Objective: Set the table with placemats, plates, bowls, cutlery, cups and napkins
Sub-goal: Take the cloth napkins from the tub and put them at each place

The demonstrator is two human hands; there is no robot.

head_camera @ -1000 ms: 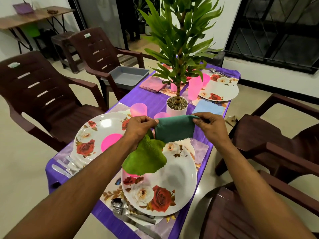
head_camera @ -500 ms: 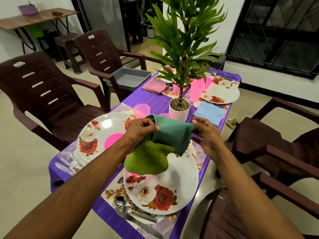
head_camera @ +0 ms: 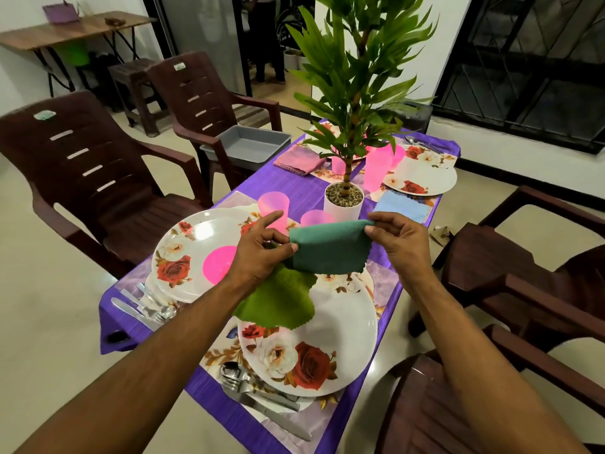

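While my two hands hold the dark green napkin (head_camera: 329,249) stretched between them above the surface (head_camera: 304,198), its long top edge runs from 9 to 3 o'clock, with my left hand (head_camera: 262,253) pinching the left edge and my right hand (head_camera: 397,240) pinching the top right corner. Under my left palm, a second, light green napkin (head_camera: 278,303) hangs bunched, draping toward 6 o'clock over the near plate (head_camera: 340,335); how it is gripped I cannot tell. I judge the bare spot for a napkin lies at 3 o'clock of that plate, nearer my right hand. Just past the fingers at 12 o'clock stand the potted plant (head_camera: 343,199) and two pink cups (head_camera: 273,208), the likeliest things to knock.
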